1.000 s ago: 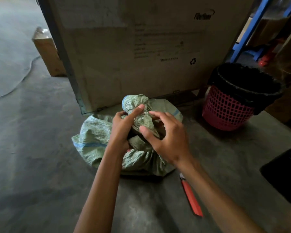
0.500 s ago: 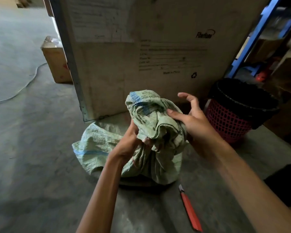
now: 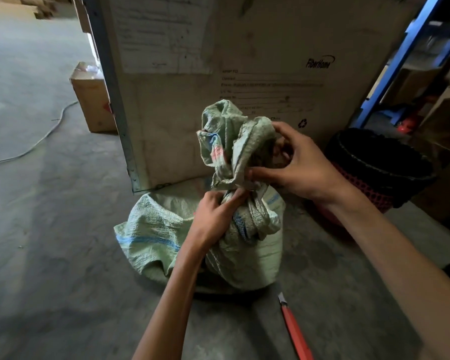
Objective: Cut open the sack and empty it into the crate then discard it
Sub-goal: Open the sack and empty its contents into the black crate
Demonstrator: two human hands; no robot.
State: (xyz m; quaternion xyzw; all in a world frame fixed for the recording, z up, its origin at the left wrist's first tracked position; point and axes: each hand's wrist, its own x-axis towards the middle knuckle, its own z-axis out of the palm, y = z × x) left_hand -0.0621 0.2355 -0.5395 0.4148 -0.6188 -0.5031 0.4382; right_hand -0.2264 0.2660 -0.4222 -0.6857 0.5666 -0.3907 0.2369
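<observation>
Clearly the task is only at its beginning: the sack (image 3: 166, 229) stands on the floor (image 3: 63, 255), neck bunched, uncut as far as I see. The left hand (image 3: 213, 216) grips the neck, fingers curled round it. The right hand (image 3: 304, 165) pinches the bunched top. The knife (image 3: 294, 331) lies untouched near. Cutting, emptying and discarding are left.

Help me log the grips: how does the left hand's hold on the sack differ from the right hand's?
The left hand sits lower, gripping the sack's cinched neck; the right hand sits higher, on the bunched top above it. The left hand's fingers curl tightly into the fabric; the right hand's spread wider, thumb stretched toward the neck. Both hold the sack; neither holds the orange cutter on the floor.
</observation>
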